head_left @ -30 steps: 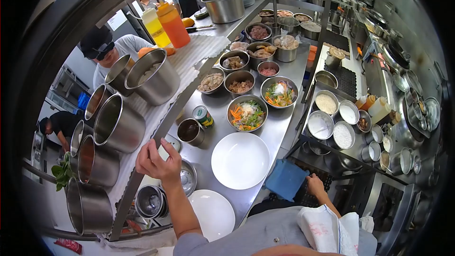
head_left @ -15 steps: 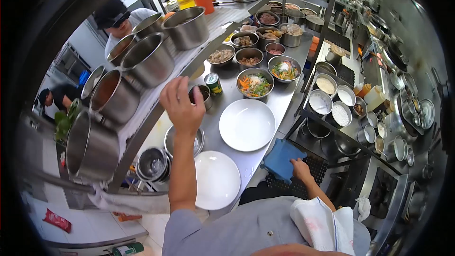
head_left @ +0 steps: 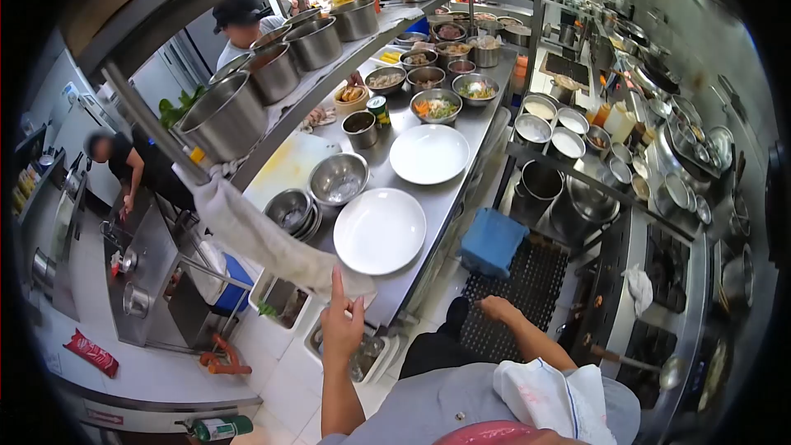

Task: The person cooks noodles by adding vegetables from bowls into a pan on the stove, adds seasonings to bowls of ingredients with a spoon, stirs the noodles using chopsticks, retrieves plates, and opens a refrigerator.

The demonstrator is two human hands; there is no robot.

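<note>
My left hand [head_left: 342,323] is raised at the table's near edge, index finger stretched out and thumb apart, holding nothing. Its fingertip is nearest a white plate [head_left: 380,232]; I cannot tell whether they touch. A second white plate [head_left: 429,155] lies beyond it. My right hand [head_left: 497,310] hangs low over the black floor mat [head_left: 519,280], its fingers curled with nothing visible in them. Left of the plates are a steel bowl [head_left: 339,179] and stacked bowls [head_left: 290,213]. A grey cloth [head_left: 255,227] drapes along the front edge.
Bowls of shredded vegetables [head_left: 437,106] and a can [head_left: 377,110] stand further along the table. Steel pots [head_left: 221,118] line the shelf above. A blue container [head_left: 493,241] sits on the floor. The stove [head_left: 651,280] is at right. Other people stand beyond the shelf.
My left hand has moved back from near the can to the table's near edge, its index finger now extended. My right hand has moved lower, away from the blue container. The view has shifted.
</note>
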